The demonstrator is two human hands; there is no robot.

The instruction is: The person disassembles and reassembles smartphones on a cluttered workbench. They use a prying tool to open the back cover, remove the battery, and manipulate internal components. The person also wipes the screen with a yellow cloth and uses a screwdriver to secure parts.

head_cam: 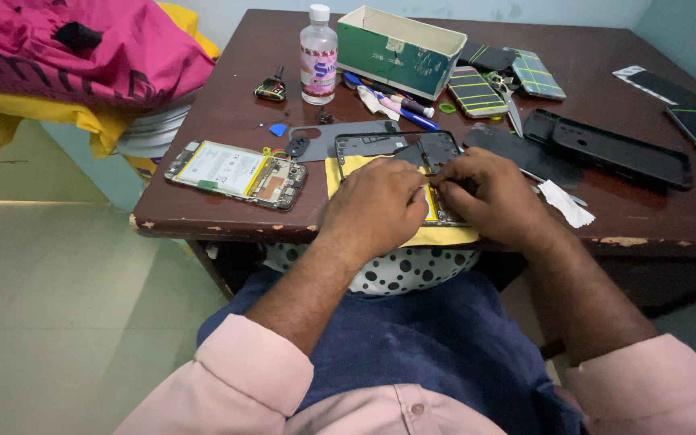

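A dark brown wooden table (227, 121) fills the upper half of the frame. At its near edge, centre frame, a yellow cloth (445, 235) carries an opened phone (400, 149) with its back removed. The left hand (376, 205) lies curled over the phone's lower part, fingers pressed down on it. The right hand (489, 193) touches it just beside, fingertips pinched together; whether they grip anything I cannot tell. Left of centre lies a second opened phone (237, 173).
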